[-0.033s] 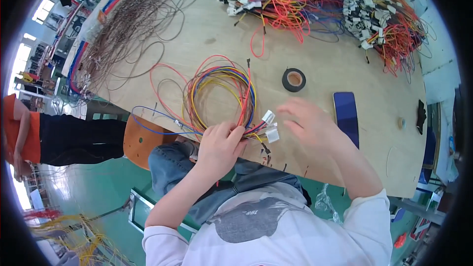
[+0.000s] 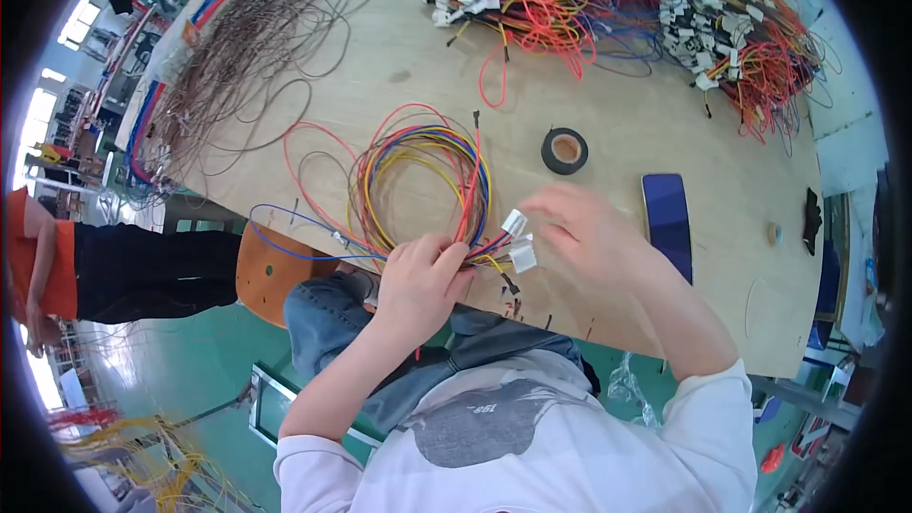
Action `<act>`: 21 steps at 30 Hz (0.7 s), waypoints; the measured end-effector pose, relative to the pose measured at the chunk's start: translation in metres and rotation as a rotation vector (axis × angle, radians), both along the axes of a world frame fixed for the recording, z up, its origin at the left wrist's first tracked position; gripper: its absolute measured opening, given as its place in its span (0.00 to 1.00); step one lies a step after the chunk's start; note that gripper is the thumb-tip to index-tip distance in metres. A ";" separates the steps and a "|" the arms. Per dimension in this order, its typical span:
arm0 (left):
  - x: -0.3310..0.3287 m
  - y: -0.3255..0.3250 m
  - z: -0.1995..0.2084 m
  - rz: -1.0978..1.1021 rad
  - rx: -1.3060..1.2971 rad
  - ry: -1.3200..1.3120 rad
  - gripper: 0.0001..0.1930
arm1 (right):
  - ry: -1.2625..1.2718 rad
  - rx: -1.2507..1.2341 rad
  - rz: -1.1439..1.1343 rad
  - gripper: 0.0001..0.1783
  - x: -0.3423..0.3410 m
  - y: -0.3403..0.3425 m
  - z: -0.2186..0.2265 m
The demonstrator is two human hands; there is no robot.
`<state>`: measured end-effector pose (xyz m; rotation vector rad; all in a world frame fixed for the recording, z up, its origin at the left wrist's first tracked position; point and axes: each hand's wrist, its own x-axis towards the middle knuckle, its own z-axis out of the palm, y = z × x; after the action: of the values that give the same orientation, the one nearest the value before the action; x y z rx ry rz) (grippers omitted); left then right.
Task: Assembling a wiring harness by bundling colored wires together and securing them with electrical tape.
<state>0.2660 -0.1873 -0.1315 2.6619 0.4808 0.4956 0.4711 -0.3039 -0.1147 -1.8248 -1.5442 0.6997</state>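
Note:
A coil of red, blue, yellow and brown wires [image 2: 486, 176] lies on the table near its front edge. My left hand [image 2: 418, 283] is closed around the near side of the coil, pressing the wires together. White label tags [image 2: 522, 255] and a small black connector [image 2: 511, 287] stick out of the bundle to the right of that hand. My right hand [image 2: 597, 239] hovers just right of the tags, fingers stretched out and thumb apart, with nothing visible in it. A blue wire loop [image 2: 271, 245] trails off to the left.
A roll of black tape [image 2: 552, 158] and a phone [image 2: 669, 218] lie to the right. Tangled wire harnesses [image 2: 541, 9] with white tags are heaped at the back; thin brown wires [image 2: 247, 47] spread at back left. A person [image 2: 142, 271] stands at left beside an orange stool [image 2: 261, 275].
My right hand has shifted slightly left, closer to the white tags. My left hand keeps its hold on the coil.

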 end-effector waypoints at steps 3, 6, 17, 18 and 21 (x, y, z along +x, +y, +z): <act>-0.003 0.007 -0.007 -0.008 -0.130 -0.015 0.12 | 0.434 -0.181 0.072 0.12 -0.001 0.020 -0.012; -0.007 0.011 -0.009 -0.018 -0.177 -0.043 0.10 | 0.879 -0.330 0.006 0.11 -0.004 0.029 -0.009; -0.015 0.019 0.007 0.115 -0.856 -0.139 0.08 | 0.936 -0.393 -0.271 0.09 -0.020 0.036 -0.007; -0.014 0.021 0.004 0.152 -1.153 -0.157 0.07 | 0.937 -0.348 -0.323 0.09 -0.019 0.034 -0.006; -0.013 0.030 0.008 0.195 -1.356 -0.108 0.06 | 1.169 -0.399 -0.290 0.10 -0.019 0.032 -0.004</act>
<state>0.2526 -0.1569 -0.1234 1.2910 0.7009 0.2068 0.4518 -0.2720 -0.1188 -1.3458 -0.3765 1.6060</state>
